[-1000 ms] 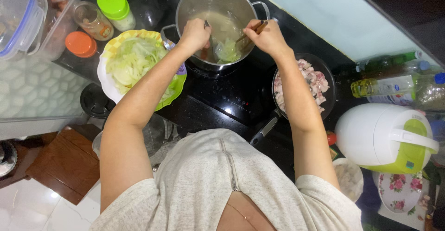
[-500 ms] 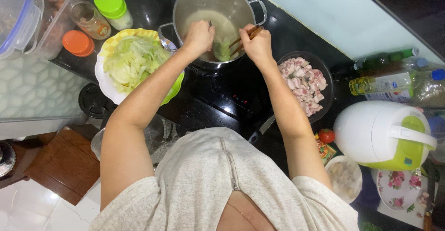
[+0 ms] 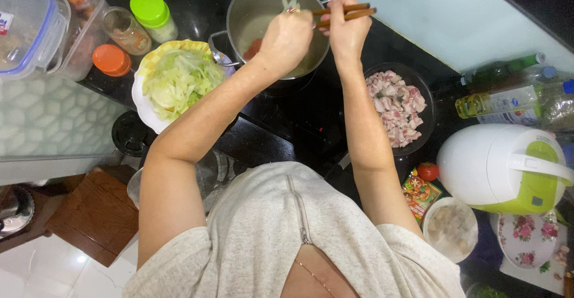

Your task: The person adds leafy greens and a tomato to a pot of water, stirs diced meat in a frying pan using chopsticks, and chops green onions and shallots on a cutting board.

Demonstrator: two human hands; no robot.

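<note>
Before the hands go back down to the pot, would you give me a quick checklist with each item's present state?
1. Right hand grips the chopsticks: ok.
2. Left hand closed on a utensil: ok; its kind, cannot tell.
3. Steel pot sits upright on the black cooktop: ok.
4. Plate of shredded cabbage beside the pot, left: ok.
5. Pan of raw meat apart from both hands: ok.
6. Cooktop heat on: cannot tell.

pot (image 3: 263, 5): far rim cut off | left hand (image 3: 287, 35) hides utensil
</note>
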